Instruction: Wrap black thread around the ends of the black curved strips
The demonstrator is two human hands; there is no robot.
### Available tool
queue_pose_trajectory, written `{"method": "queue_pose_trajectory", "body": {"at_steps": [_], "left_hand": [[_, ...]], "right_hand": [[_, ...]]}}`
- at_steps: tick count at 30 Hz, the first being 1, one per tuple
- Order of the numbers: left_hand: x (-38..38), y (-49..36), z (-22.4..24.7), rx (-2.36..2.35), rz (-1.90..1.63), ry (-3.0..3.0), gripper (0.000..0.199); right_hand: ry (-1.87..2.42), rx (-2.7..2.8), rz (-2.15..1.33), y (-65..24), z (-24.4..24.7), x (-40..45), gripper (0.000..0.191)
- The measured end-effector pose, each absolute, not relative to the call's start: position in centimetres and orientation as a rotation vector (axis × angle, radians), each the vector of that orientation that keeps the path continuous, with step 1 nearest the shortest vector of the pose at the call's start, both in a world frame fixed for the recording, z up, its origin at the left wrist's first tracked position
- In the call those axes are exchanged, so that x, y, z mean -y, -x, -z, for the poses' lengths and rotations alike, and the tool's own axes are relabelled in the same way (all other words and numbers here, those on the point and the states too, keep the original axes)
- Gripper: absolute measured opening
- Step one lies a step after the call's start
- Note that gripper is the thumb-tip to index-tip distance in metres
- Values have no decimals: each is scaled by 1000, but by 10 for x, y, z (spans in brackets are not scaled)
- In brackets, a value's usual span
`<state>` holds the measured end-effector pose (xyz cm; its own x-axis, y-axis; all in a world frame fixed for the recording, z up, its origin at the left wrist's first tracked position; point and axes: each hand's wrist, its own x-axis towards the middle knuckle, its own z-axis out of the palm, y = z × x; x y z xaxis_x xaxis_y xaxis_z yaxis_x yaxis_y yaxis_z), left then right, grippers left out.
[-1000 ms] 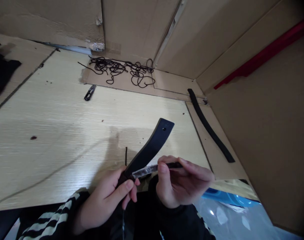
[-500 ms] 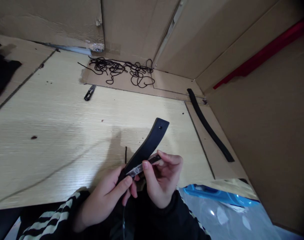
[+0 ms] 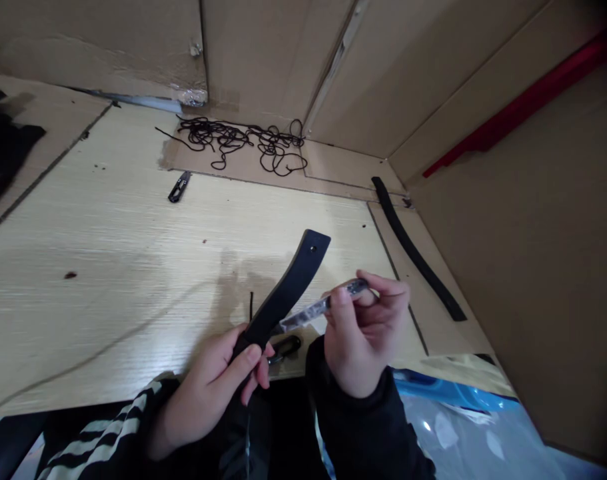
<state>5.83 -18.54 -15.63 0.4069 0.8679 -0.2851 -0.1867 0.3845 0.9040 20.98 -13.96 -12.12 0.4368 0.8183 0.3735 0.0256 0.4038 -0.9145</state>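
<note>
My left hand point(image 3: 218, 383) is closed around the lower end of a curved, flat black strip point(image 3: 296, 280), which slants up to the right and has a small hole near its upper end. In the fingers of my right hand point(image 3: 366, 333) is a narrow, shiny strip point(image 3: 308, 313), pale and film-like at its left end and dark near the fingertips. Its left tip lies close to the black strip; whether they touch I cannot tell. A dark oblong object point(image 3: 286, 349) shows below, beside my left fingertips. Behind the black strip is a short black cord end point(image 3: 251, 305).
Black thread snips point(image 3: 179, 187) lie on the pale wooden table point(image 3: 133, 233). Tangled black cord point(image 3: 233, 137) rests on cardboard at the back. A second curved black strip point(image 3: 416, 250) is at the right. Cardboard walls point(image 3: 433, 73) stand behind and right. Dark cloth point(image 3: 8, 143) sits far left.
My right hand has moved right and slightly up with the shiny strip, away from my left hand. The black strip has shifted slightly left. The dark oblong object is now uncovered.
</note>
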Motion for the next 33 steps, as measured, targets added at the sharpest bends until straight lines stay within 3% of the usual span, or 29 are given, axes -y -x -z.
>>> {"method": "queue_pose_trajectory", "body": {"at_steps": [12, 26, 33], "left_hand": [[185, -57, 157, -862, -805, -931, 34], [186, -59, 158, -846, -812, -908, 32], [187, -57, 157, -858, -816, -898, 33]], "right_hand": [[957, 1381, -620, -211, 135, 147, 40], [1015, 1314, -713, -207, 135, 147, 30], [972, 1241, -562, -210, 129, 149, 31]]}}
